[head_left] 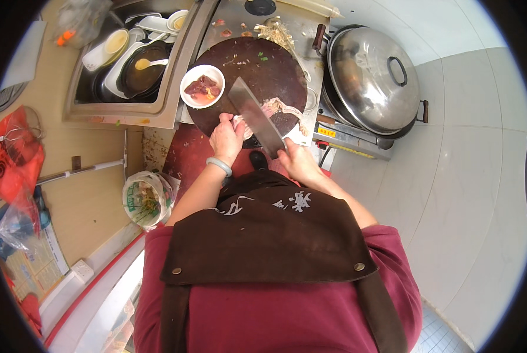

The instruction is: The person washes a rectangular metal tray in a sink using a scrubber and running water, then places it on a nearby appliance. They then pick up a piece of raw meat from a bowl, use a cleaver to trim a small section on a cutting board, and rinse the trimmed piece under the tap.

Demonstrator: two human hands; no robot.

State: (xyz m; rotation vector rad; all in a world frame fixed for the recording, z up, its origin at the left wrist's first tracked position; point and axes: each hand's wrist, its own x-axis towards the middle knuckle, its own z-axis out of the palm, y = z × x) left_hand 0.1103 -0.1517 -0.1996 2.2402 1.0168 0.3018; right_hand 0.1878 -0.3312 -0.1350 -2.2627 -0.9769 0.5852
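My right hand (299,162) grips the handle of a cleaver (258,118), whose wide blade slants up and to the left over a round, dark chopping board (250,53). At the board's near edge my left hand (226,139), with a bangle on the wrist, holds one end of a piece of pale raw meat (241,125). More of the pale, stringy meat (285,108) lies right of the blade; the blade hides whether the two parts are joined. A white bowl (184,98) with dark red raw meat (201,88) in pinkish liquid stands on the board's left side.
Left of the board, a sink (126,110) holds dishes and a dark pot. A large lidded wok (374,79) stands on a stove at right. Root trimmings (279,35) lie behind the board. A lined waste bucket (146,198) stands below the sink, near my left forearm.
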